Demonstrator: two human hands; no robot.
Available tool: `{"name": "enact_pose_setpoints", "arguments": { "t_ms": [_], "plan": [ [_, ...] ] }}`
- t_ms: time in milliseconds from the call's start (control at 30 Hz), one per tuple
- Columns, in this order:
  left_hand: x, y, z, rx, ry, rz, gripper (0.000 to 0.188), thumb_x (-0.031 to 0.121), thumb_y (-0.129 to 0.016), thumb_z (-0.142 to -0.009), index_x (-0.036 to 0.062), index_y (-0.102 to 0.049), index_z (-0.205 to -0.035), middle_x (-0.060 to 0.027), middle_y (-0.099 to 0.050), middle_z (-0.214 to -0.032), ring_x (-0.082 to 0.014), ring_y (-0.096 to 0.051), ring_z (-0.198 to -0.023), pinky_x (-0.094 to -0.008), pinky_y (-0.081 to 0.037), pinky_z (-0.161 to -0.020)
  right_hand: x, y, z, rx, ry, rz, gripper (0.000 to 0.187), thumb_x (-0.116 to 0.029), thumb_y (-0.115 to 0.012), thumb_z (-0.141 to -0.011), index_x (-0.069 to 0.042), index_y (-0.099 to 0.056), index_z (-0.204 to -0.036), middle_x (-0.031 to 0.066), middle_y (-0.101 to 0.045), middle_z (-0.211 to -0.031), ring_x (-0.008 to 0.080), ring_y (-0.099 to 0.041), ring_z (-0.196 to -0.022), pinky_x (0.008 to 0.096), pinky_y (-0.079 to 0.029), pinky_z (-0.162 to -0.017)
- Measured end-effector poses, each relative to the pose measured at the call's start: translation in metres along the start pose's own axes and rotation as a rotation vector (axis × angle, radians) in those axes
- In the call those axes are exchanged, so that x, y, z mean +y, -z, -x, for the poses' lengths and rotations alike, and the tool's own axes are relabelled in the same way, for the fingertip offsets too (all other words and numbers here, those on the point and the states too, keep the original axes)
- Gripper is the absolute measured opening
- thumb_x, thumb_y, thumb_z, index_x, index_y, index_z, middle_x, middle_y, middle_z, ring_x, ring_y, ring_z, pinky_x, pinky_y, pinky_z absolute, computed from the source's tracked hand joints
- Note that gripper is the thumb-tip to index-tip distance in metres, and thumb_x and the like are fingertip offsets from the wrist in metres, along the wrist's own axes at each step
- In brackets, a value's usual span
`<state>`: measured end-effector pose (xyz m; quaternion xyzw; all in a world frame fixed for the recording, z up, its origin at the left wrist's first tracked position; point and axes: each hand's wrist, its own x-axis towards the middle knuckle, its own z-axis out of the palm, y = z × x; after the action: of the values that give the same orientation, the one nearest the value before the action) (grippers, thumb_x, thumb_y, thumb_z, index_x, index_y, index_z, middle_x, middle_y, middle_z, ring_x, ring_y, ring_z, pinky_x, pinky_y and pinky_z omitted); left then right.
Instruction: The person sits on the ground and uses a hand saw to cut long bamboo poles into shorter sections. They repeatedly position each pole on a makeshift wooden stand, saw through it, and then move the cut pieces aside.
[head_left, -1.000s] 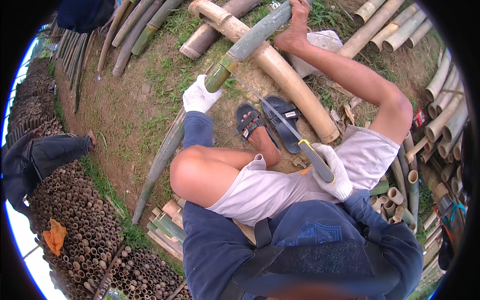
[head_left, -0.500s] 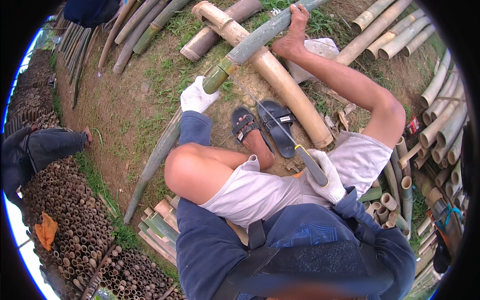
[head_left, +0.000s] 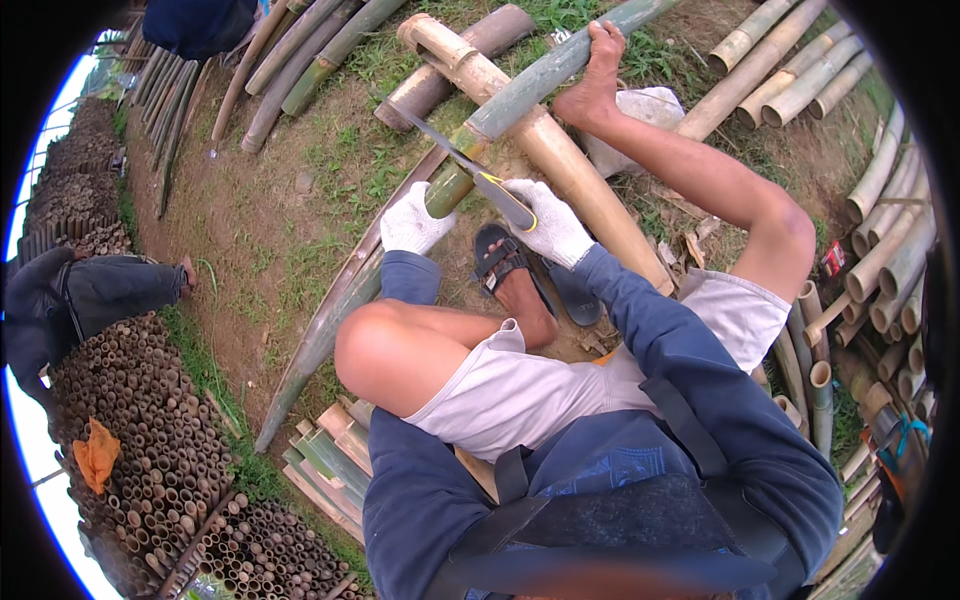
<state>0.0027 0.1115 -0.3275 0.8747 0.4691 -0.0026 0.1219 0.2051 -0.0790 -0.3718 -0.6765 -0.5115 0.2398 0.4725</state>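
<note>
My left hand (head_left: pixel 415 222), in a white knitted glove, wraps round the near end of a green bamboo pole (head_left: pixel 548 78). My right hand (head_left: pixel 548 222), gloved the same way, is closed on the grey and yellow handle of a hand saw (head_left: pixel 448 143). The saw's blade crosses the pole just beyond my left hand and points to the far left. Under the pole lies a thick tan bamboo log (head_left: pixel 575 175). My bare foot (head_left: pixel 598 85) presses on the pole farther up, to the right.
Stacked cut bamboo pieces (head_left: pixel 150 430) fill the lower left. A split bamboo length (head_left: pixel 325 330) lies left of my knee. More poles (head_left: pixel 785 75) lie at the far right. Another person (head_left: pixel 95 300) is at the left edge. Black sandals (head_left: pixel 500 262) are between my legs.
My right hand has pushed the saw forward and left, from beside my lap to close by the pole. The blade now reaches well past the pole. My left hand keeps its hold.
</note>
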Motion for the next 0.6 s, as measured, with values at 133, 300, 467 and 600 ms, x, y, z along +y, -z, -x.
{"name": "enact_pose_setpoints", "arguments": {
  "t_ms": [133,300,467,600],
  "plan": [
    [-0.008,0.013,0.017,-0.042,-0.107,0.146,0.068,0.054,-0.094,-0.075,0.0145,-0.075,-0.128,-0.0197,-0.083,-0.114,-0.0415,-0.08,-0.104,-0.05,-0.064,-0.092,0.03,0.021,0.04,-0.154,-0.179,0.205,0.052,-0.02,-0.081,-0.093,-0.014,-0.069,-0.143,0.0256,-0.07,-0.124,0.0457,-0.069,-0.12,0.0522,-0.057,-0.105],
    [0.005,0.035,0.047,-0.12,-0.16,0.184,0.064,0.052,-0.095,-0.077,0.0128,-0.075,-0.123,-0.0205,-0.082,-0.109,-0.0412,-0.08,-0.101,-0.0492,-0.063,-0.088,0.043,0.029,0.053,-0.642,-0.097,0.565,0.053,-0.022,-0.082,-0.087,-0.006,-0.073,-0.137,0.0223,-0.074,-0.128,0.0432,-0.069,-0.128,0.0522,-0.053,-0.114],
    [0.044,0.058,0.086,-0.293,-0.043,0.185,0.066,0.055,-0.088,-0.081,0.0156,-0.072,-0.132,-0.0205,-0.081,-0.109,-0.0423,-0.079,-0.105,-0.0535,-0.062,-0.092,0.002,0.028,0.038,-0.356,-0.464,-0.692,0.06,-0.029,-0.069,-0.112,-0.012,-0.049,-0.166,0.018,-0.063,-0.153,0.0287,-0.068,-0.134,0.0418,-0.059,-0.109],
    [0.07,0.031,0.1,-0.325,-0.002,0.26,0.052,0.046,-0.086,-0.087,0.016,-0.075,-0.129,-0.015,-0.081,-0.114,-0.0397,-0.077,-0.112,-0.0509,-0.06,-0.1,-0.023,0.006,0.02,-0.318,-0.511,-0.754,0.062,-0.031,-0.067,-0.115,-0.014,-0.042,-0.169,0.016,-0.054,-0.16,0.0281,-0.066,-0.134,0.0409,-0.061,-0.106]
  ]
}}
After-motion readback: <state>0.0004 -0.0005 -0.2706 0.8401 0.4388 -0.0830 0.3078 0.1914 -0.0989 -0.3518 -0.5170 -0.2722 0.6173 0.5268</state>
